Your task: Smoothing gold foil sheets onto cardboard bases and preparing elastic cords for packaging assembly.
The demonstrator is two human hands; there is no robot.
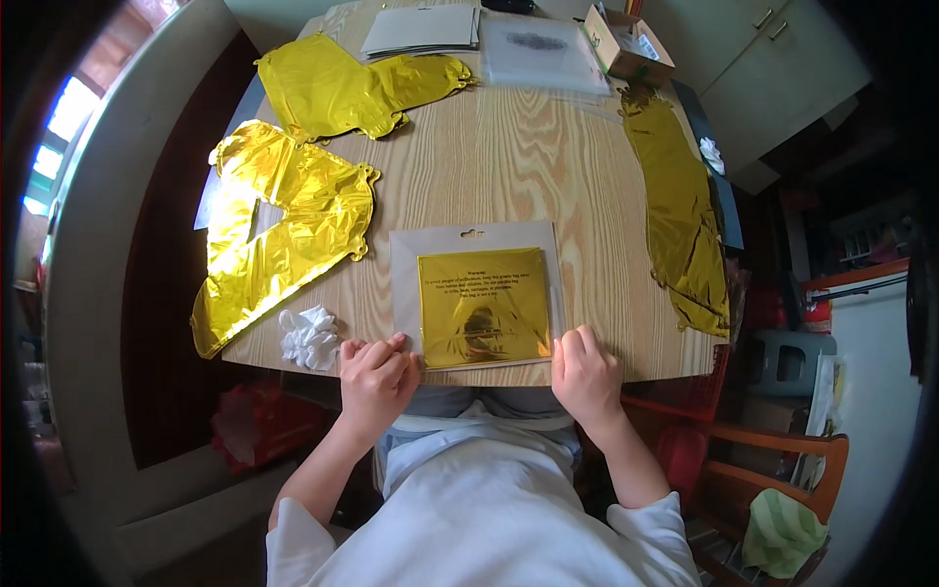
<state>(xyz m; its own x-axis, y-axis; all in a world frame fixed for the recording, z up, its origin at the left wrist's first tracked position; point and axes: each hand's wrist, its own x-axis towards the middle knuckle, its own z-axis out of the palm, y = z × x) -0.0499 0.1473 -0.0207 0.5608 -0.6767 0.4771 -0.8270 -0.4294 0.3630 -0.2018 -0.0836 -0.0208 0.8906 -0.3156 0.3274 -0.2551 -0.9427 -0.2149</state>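
A flat clear-fronted packet [484,338] lies at the near edge of the table, with a pale backing card and a folded gold foil sheet inside. Its hang hole points away from me. My left hand [378,380] is closed at the packet's lower left corner, fingers curled and thumb against the edge. At the lower right corner, my right hand [587,374] is closed in the same way, pinching the edge. The fingertips are partly hidden under both hands. Just left of my left hand sits a crumpled white bundle [310,338].
Gold foil balloons lie flat at the left [323,210], the far left [318,88] and the right edge [675,201]. At the back are a stack of pale cards [421,32], clear plastic sleeves [543,67] and a small cardboard box [641,67]. A wooden chair [831,470] stands at right.
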